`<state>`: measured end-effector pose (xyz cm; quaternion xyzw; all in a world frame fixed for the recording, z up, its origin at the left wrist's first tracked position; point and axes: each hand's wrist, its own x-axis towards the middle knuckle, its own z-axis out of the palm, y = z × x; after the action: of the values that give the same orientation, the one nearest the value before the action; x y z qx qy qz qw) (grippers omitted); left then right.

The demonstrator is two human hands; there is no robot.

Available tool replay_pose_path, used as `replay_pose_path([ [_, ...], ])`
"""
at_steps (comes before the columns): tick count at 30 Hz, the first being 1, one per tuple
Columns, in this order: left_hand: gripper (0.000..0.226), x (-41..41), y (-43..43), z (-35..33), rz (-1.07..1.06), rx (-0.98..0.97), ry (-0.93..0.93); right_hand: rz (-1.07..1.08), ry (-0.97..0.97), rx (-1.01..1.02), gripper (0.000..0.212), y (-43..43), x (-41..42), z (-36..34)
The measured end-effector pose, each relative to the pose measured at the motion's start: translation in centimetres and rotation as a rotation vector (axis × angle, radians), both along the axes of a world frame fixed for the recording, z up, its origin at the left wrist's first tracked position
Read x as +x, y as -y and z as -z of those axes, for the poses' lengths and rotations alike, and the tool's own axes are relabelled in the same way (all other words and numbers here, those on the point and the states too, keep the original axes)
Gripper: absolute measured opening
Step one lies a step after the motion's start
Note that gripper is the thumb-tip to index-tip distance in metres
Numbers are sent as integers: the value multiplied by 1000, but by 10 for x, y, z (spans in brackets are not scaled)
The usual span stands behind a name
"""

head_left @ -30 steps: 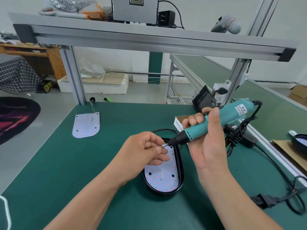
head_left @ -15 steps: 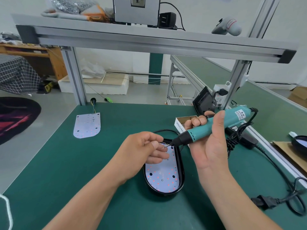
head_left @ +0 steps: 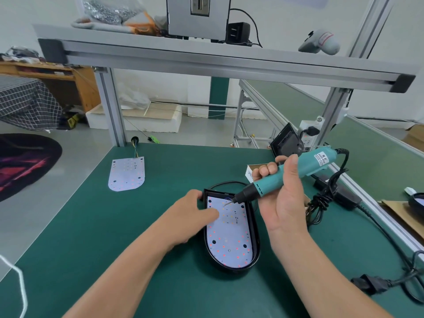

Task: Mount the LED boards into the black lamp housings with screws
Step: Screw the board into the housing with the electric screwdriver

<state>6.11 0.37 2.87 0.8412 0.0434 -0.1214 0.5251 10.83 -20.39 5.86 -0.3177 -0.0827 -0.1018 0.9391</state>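
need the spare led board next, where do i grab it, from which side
Probably pinch the spare LED board by its rounded near edge, coming from the front. It lies flat on the green mat, and its wires leave the far straight end.

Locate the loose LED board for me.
In the head view, the loose LED board lies flat on the green mat, far left, near the aluminium post, left of the black housing.

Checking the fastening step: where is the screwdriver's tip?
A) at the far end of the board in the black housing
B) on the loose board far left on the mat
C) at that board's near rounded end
A: the right hand holds the screwdriver with its tip at the far end of the LED board in the black housing.
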Motion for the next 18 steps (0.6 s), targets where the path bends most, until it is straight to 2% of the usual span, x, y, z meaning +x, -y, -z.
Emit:
replay_pose_path([
  [4, 38, 2, 6, 5, -21, 57, 40, 2, 4, -51, 26, -12, 9, 1],
  [18, 49, 6, 13, 17, -74, -27, 30, 19, 9, -181, 24, -24, 15, 8],
])
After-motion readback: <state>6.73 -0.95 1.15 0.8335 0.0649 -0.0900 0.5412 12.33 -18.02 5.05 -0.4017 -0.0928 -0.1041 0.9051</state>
